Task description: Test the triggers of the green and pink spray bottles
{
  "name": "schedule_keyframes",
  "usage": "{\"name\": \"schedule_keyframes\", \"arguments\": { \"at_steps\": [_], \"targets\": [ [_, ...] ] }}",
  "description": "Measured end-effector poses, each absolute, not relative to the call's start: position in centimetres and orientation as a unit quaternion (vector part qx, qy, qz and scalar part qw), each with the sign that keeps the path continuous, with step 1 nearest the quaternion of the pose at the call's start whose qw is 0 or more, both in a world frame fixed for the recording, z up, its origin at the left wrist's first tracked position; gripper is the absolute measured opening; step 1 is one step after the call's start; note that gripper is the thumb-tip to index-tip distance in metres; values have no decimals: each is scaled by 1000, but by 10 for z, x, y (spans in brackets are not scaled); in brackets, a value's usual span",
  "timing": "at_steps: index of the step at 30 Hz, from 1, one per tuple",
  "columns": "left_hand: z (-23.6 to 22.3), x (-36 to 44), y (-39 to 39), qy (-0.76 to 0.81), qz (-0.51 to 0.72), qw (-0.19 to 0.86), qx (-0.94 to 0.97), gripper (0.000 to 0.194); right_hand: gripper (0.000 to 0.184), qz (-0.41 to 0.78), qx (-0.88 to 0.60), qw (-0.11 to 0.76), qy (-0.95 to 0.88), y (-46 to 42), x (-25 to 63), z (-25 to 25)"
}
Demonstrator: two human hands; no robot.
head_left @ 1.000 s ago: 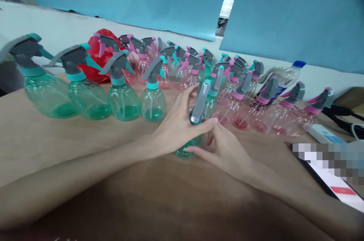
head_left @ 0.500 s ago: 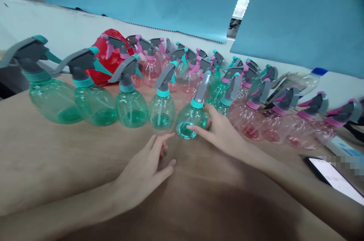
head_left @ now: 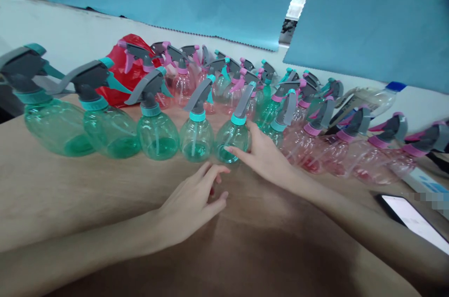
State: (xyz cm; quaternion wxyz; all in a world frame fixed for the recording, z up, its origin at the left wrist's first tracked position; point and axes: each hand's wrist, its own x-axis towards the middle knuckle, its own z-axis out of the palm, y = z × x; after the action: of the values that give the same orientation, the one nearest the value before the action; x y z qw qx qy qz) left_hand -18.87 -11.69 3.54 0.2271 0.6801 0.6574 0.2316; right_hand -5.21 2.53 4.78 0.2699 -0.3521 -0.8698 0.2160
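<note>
A clear green spray bottle point(head_left: 229, 138) with a grey trigger head stands upright at the right end of the front green row. My right hand point(head_left: 264, 152) grips it, thumb on the near side and fingers round its right side. My left hand point(head_left: 196, 199) is over the table in front of the bottles, holding nothing, its fingers loosely bent and apart. Left of the gripped bottle stands another green spray bottle point(head_left: 196, 138), with several more green ones, such as this spray bottle point(head_left: 157, 135), further left.
Pink spray bottles point(head_left: 310, 147) stand in a row on the right, and mixed bottles crowd behind. A red plastic bag point(head_left: 119, 70) lies at the back left. A clear bottle with a blue cap point(head_left: 380, 100) and a phone point(head_left: 414, 222) are on the right of the wooden table point(head_left: 115, 199).
The gripped bottle has gone from tilted to upright and stands closer in line with its green neighbours. My left hand has shifted slightly right. The view has turned a little.
</note>
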Motion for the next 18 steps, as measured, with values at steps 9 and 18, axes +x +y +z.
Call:
{"name": "schedule_keyframes", "arguments": {
  "at_steps": [9, 18],
  "targets": [
    [29, -184, -102, 634, 250, 266, 682, 29, 33, 182, -361, 308, -861, 4, 15, 67],
    [45, -157, -89, 616, 255, 283, 690, 22, 78, 158, -425, 305, -837, 33, 37, 49]
  ]
}}
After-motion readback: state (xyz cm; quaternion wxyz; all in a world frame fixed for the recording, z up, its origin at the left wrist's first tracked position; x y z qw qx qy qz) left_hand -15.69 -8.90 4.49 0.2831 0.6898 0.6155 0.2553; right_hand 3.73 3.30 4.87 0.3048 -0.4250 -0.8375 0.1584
